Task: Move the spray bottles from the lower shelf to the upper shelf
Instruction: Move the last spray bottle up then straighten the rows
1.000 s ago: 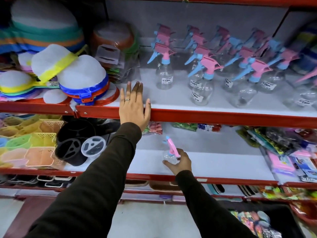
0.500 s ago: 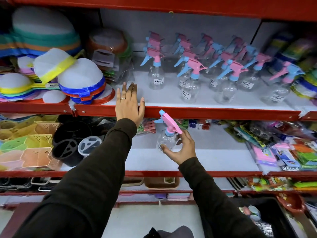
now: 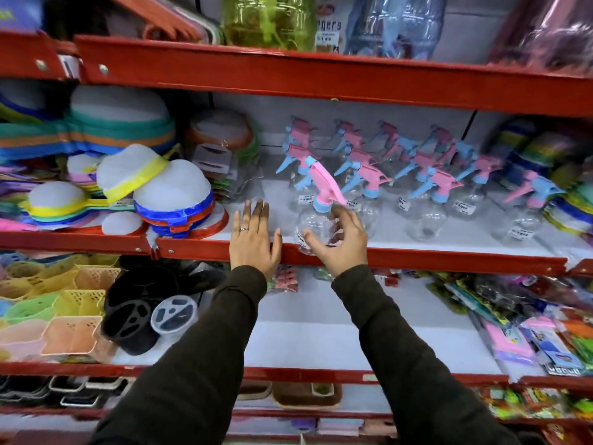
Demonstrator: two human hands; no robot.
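My right hand (image 3: 339,240) grips a clear spray bottle (image 3: 313,224) with a pink and blue trigger head, held at the front edge of the upper shelf (image 3: 417,256). My left hand (image 3: 253,240) lies flat on that shelf's red edge, fingers spread, a ring on one finger. Behind the held bottle, several similar spray bottles (image 3: 426,207) stand in rows on the upper shelf. The white lower shelf (image 3: 305,345) below my arms shows no spray bottle in its middle stretch.
Stacked round mesh covers (image 3: 173,200) with coloured rims fill the upper shelf's left. Pastel baskets (image 3: 64,319) and black round holders (image 3: 138,313) sit at the lower shelf's left. Packaged goods (image 3: 529,326) crowd its right. Another red shelf (image 3: 288,72) hangs above.
My right hand has lifted the spray bottle from the lower shelf up to the front edge of the upper shelf. My left hand has stayed on the shelf edge.
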